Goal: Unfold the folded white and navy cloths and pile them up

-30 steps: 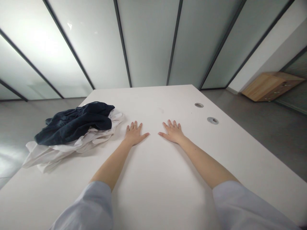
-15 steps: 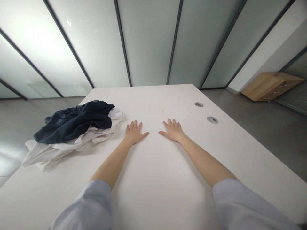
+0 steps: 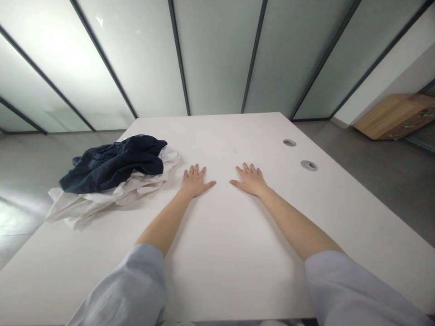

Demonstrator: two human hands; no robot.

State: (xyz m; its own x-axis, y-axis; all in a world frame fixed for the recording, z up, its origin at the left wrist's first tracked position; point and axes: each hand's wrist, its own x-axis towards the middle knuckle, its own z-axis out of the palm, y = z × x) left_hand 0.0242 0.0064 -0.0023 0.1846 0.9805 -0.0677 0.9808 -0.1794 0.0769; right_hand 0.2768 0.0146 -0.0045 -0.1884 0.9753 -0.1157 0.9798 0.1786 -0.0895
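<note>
My left hand (image 3: pixel 194 181) lies flat on the white table (image 3: pixel 217 253) with its fingers spread, touching nothing else. The nearest thing to it is a crumpled white cloth garment (image 3: pixel 91 203), just to its left, under a rumpled dark navy garment (image 3: pixel 113 165). My right hand (image 3: pixel 249 179) also rests palm down on the tabletop, fingers apart. It holds nothing, and a bare stretch of tabletop separates the two hands.
Two round grey grommets (image 3: pixel 299 154) are set in the tabletop's far right area. Frosted glass panels with dark frames (image 3: pixel 217 54) stand beyond the table. A low wooden cabinet (image 3: pixel 396 117) sits on the grey floor at right.
Both hands stay flat in the same places on the table. The whole scene has shifted slightly in view, as the camera has moved a little.
</note>
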